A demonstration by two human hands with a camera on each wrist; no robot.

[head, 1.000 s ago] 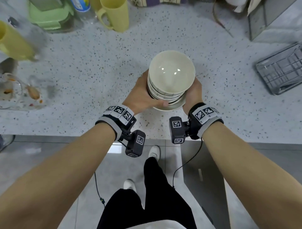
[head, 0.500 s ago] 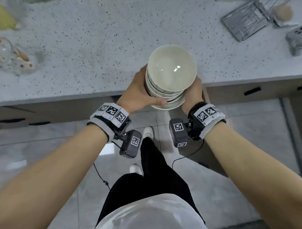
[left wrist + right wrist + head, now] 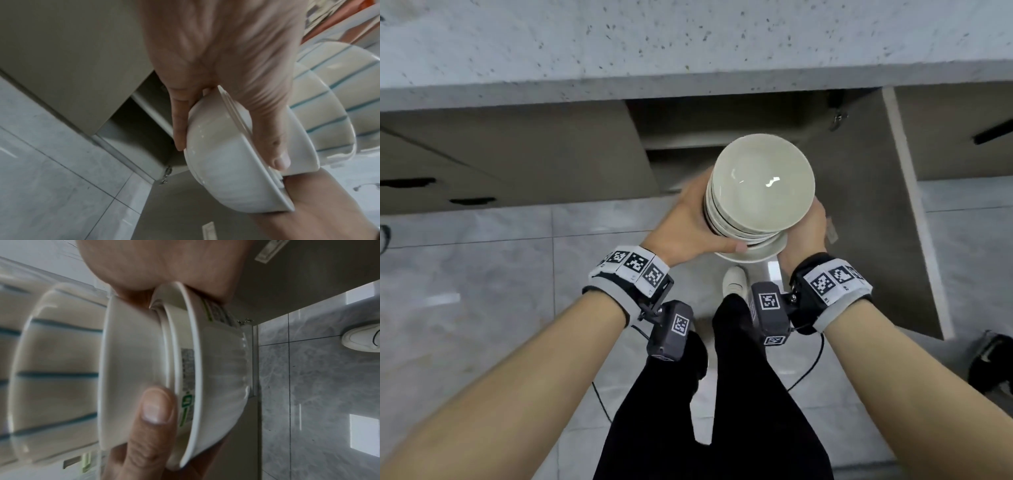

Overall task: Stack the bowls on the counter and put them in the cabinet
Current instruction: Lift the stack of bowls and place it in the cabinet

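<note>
A stack of several cream bowls (image 3: 760, 185) hangs in the air below the counter edge, in front of the open cabinet (image 3: 688, 144). My left hand (image 3: 688, 229) grips the stack's left side, thumb on the lowest bowl's rim. My right hand (image 3: 804, 236) grips the right side. In the left wrist view the fingers curl under the white bottom bowl (image 3: 230, 162); blue-striped bowls (image 3: 333, 91) sit above it. The right wrist view shows my thumb (image 3: 152, 415) pressed on the bottom bowls (image 3: 131, 369), which carry a label.
The speckled counter (image 3: 688, 44) runs across the top. The cabinet door (image 3: 887, 205) stands swung open to the right of the stack. Closed drawer fronts (image 3: 500, 154) lie to the left. Grey tiled floor (image 3: 482, 291), my legs and a white shoe (image 3: 734, 279) are below.
Both hands have lifted the stack off the counter and lowered it in front of the open cabinet. My view has tipped down from the countertop to the cabinet and floor.
</note>
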